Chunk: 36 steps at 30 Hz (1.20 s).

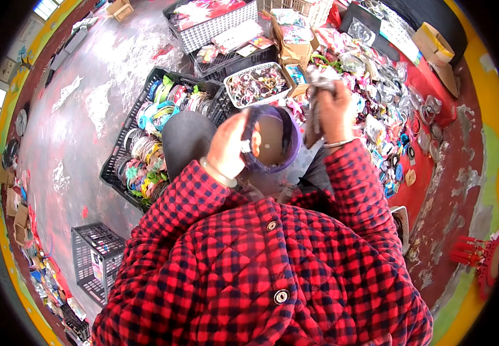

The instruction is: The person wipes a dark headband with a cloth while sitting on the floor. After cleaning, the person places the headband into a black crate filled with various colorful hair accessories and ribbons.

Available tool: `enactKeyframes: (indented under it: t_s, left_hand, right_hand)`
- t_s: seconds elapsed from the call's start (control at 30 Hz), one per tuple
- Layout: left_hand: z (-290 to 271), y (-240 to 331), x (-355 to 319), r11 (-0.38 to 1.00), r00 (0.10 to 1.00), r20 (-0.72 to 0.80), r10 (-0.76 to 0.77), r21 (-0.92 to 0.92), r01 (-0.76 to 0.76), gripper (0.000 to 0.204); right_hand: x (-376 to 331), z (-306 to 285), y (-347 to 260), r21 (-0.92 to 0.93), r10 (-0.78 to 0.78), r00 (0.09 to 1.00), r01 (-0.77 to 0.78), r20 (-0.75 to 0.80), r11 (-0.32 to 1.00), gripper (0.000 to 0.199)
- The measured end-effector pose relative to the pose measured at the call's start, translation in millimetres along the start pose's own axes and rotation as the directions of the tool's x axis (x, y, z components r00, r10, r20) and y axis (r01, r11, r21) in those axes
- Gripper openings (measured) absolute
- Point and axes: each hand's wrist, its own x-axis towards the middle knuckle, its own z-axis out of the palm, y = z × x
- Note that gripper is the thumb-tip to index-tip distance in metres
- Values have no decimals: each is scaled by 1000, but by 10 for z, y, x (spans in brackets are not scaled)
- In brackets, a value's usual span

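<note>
The jacket (261, 271) is quilted in a red-and-black check with pale round buttons, and the left hand (230, 147) grips a purple headband (291, 138) while the right hand (333, 109) holds a dark grey one (314, 112). The black crate (124, 154) is packed with blue, green, yellow and white hoops, the small white basket (258, 84) with dark mixed pieces. The floor (88, 104) is grey, streaked white and red.

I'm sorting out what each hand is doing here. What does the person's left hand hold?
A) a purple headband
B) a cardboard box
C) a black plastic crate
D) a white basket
A: the left hand grips a purple headband, a curved band arching in front of the red-checked jacket, while the right hand holds a separate bunch of dark strips.
</note>
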Motion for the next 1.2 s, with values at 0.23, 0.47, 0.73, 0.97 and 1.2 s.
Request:
enactKeyframes:
  t_s: [0.23, 0.47, 0.73, 0.97, 1.2]
  left_hand:
    - [-347, 162, 234, 901, 998, -40, 40, -430, -53, 31]
    - [-165, 226, 181, 902, 986, -163, 37, -419, -104, 32]
    - [-162, 44, 172, 945, 998, -67, 19, -325, -40, 28]
    - [-64, 77, 97, 952, 947, -311, -80, -305, -19, 31]
    - [-281, 463, 69, 855, 978, -132, 159, -478, -203, 34]
  right_hand:
    - [21, -291, 178, 544, 124, 978, -195, 165, 816, 27]
    - [-321, -82, -407, 514, -104, 939, -86, 329, 853, 15]
    - [-762, 101, -959, 360, -776, 507, 692, 375, 626, 21]
    - [-726, 70, -828, 363, -819, 401, 752, 410, 550, 12]
    - [-684, -15, -319, 131, -615, 461, 723, 640, 678, 11]
